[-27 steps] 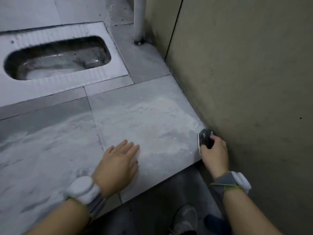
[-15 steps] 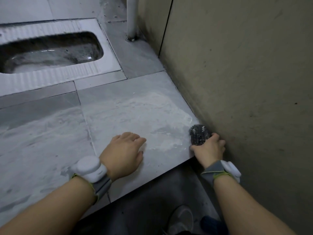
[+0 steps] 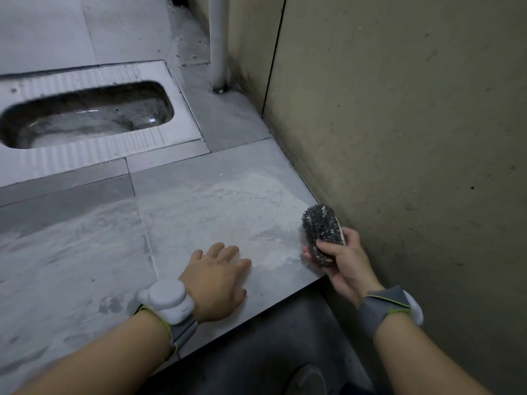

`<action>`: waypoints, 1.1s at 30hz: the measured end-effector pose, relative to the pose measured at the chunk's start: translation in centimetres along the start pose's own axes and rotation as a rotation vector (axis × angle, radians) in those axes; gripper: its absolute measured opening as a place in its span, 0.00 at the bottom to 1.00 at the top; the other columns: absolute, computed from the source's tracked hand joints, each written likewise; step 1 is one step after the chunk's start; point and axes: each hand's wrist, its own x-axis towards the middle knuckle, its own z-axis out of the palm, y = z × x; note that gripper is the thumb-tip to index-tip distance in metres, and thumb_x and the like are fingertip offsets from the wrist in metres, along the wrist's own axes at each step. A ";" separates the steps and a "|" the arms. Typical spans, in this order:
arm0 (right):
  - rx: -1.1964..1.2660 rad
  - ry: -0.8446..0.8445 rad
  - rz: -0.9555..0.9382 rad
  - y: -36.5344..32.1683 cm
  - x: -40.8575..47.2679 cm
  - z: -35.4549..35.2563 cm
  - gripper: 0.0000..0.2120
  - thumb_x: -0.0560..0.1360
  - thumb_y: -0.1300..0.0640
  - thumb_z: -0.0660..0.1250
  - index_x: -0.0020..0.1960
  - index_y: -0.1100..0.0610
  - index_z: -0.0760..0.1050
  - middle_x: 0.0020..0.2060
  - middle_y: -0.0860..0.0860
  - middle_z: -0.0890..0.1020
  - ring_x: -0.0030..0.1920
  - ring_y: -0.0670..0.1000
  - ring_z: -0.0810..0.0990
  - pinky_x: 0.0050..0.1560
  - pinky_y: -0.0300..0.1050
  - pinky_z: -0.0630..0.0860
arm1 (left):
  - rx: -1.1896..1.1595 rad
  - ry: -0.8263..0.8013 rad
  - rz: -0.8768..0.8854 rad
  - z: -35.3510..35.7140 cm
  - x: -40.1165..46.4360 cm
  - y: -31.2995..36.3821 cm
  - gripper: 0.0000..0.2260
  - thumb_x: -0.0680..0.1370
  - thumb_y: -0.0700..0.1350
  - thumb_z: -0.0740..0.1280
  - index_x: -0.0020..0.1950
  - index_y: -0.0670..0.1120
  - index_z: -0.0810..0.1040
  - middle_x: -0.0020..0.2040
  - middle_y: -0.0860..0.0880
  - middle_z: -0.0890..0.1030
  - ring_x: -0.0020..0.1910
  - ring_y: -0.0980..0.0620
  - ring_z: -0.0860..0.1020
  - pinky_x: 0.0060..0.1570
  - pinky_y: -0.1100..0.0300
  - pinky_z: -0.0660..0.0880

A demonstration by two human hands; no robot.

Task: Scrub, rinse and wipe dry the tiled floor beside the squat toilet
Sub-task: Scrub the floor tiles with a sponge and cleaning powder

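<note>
Floor tile (image 3: pixel 216 206) (chalky white residue), wet-streaked

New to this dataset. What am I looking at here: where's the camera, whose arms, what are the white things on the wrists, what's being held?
There is no robot: a person is cleaning, and the one camera sits on their head, looking forward and down, so the arms are their own. The left hand lies flat, fingers spread, on the tiled floor, which shows whitish smears. The right hand grips a dark bristle scrub brush, lifted off the tile with the bristles turned up towards the camera, close to the beige wall. Each wrist carries a white device on a grey strap; the picture does not show what it is for. At upper left is the squat toilet, with a pipe behind it.
</note>
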 end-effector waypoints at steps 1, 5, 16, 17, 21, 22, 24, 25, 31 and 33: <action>0.009 -0.020 0.008 -0.1 -0.1 -0.1 0.20 0.76 0.72 0.63 0.61 0.54 0.63 0.46 0.62 0.80 0.39 0.64 0.80 0.31 0.50 0.81 | 0.005 -0.010 0.026 0.1 0.1 0.4 0.23 0.77 0.59 0.57 0.71 0.56 0.63 0.75 0.50 0.61 0.73 0.46 0.58 0.67 0.46 0.62; 0.048 -0.090 0.106 0.0 0.0 0.0 0.12 0.79 0.58 0.63 0.60 0.56 0.66 0.50 0.65 0.77 0.33 0.58 0.77 0.27 0.43 0.67 | 0.042 0.020 0.075 0.9 0.4 1.3 0.21 0.77 0.58 0.57 0.68 0.54 0.66 0.72 0.49 0.63 0.71 0.45 0.60 0.63 0.47 0.64; -1.139 0.324 -0.275 0.3 0.0 -3.0 0.10 0.73 0.55 0.66 0.48 0.55 0.65 0.51 0.54 0.68 0.51 0.58 0.67 0.55 0.50 0.67 | 0.095 0.049 0.094 1.6 1.3 3.1 0.20 0.74 0.62 0.59 0.58 0.52 0.72 0.62 0.52 0.71 0.62 0.47 0.67 0.55 0.50 0.64; -1.300 0.323 -0.243 0.9 0.0 -3.8 0.12 0.72 0.55 0.67 0.49 0.55 0.65 0.54 0.54 0.67 0.53 0.60 0.67 0.58 0.52 0.68 | 0.088 0.047 0.086 1.7 1.4 3.1 0.20 0.74 0.63 0.58 0.58 0.52 0.73 0.62 0.52 0.71 0.62 0.48 0.67 0.55 0.50 0.64; -1.560 0.184 -0.229 3.3 -0.7 -3.2 0.20 0.70 0.50 0.70 0.55 0.53 0.64 0.58 0.56 0.65 0.56 0.61 0.66 0.58 0.53 0.70 | 0.110 0.052 0.064 1.9 1.5 3.3 0.18 0.74 0.61 0.58 0.57 0.53 0.74 0.61 0.53 0.72 0.62 0.48 0.67 0.54 0.50 0.63; -1.555 0.102 -0.279 3.8 -1.0 -2.4 0.20 0.70 0.47 0.70 0.55 0.53 0.64 0.57 0.56 0.65 0.56 0.61 0.66 0.59 0.52 0.69 | 0.117 0.047 0.063 1.9 1.5 3.3 0.17 0.74 0.61 0.58 0.57 0.53 0.73 0.62 0.53 0.72 0.63 0.48 0.67 0.54 0.50 0.63; -1.569 -0.065 -0.339 4.6 -1.4 -1.0 0.21 0.71 0.42 0.69 0.53 0.51 0.63 0.55 0.55 0.64 0.55 0.59 0.66 0.59 0.52 0.69 | 0.123 0.029 0.061 1.8 1.4 3.3 0.17 0.75 0.60 0.58 0.59 0.53 0.73 0.63 0.53 0.72 0.64 0.48 0.67 0.55 0.50 0.63; -1.572 -0.097 -0.340 4.7 -1.4 -0.7 0.21 0.72 0.41 0.68 0.52 0.51 0.62 0.55 0.55 0.64 0.55 0.59 0.67 0.58 0.52 0.70 | 0.122 0.023 0.061 1.8 1.3 3.2 0.17 0.75 0.59 0.58 0.60 0.53 0.73 0.64 0.53 0.71 0.64 0.48 0.66 0.56 0.50 0.63; -1.572 0.207 -0.065 4.2 -0.1 0.0 0.35 0.74 0.32 0.58 0.70 0.54 0.55 0.64 0.63 0.64 0.57 0.66 0.73 0.56 0.54 0.72 | -0.030 0.021 0.082 0.8 0.3 2.8 0.23 0.77 0.55 0.60 0.72 0.57 0.62 0.75 0.53 0.62 0.72 0.49 0.61 0.63 0.49 0.64; -1.576 0.085 -0.070 5.1 -0.7 2.1 0.31 0.77 0.33 0.53 0.69 0.53 0.55 0.62 0.62 0.66 0.55 0.66 0.75 0.53 0.54 0.71 | -0.020 0.028 0.049 0.1 0.2 2.2 0.21 0.78 0.54 0.59 0.71 0.55 0.65 0.74 0.54 0.63 0.72 0.50 0.62 0.63 0.52 0.64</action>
